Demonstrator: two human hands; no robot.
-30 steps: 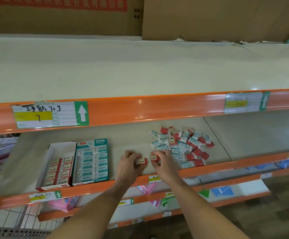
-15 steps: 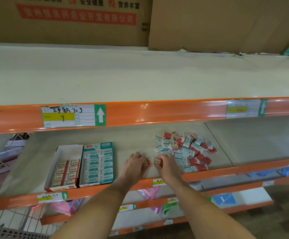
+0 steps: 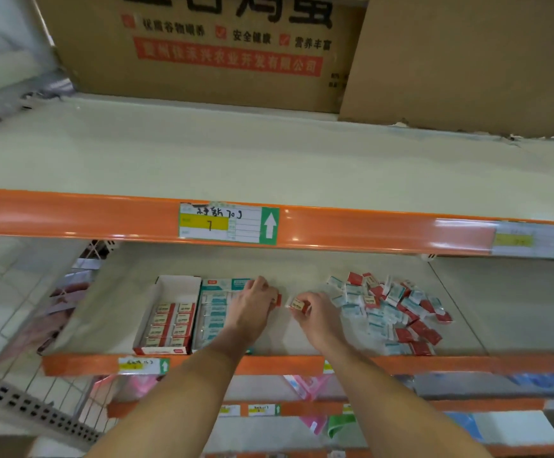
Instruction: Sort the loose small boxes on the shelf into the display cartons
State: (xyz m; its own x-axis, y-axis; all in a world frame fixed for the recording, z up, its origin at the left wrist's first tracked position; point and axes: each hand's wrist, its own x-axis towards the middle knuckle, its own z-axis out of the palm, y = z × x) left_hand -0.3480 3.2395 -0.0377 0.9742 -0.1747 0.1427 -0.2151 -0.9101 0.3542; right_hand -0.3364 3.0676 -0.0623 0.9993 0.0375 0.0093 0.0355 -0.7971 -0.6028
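Head view: left hand (image 3: 252,305) curls round a red small box (image 3: 278,299) over the teal carton (image 3: 217,312), while right hand (image 3: 315,317) pinches another red box (image 3: 300,305) beside the loose pile (image 3: 391,312). Both belong in the red carton (image 3: 170,319), I'd say: go left past the teal one, lower each flat, label up, snug against its row.

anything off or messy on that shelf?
Yes. A jumbled pile of loose red and teal boxes lies right of the hands, tilted and overlapping. The red carton has an empty back half. On the shelf above, the cardboard box's bottom edge looks torn.
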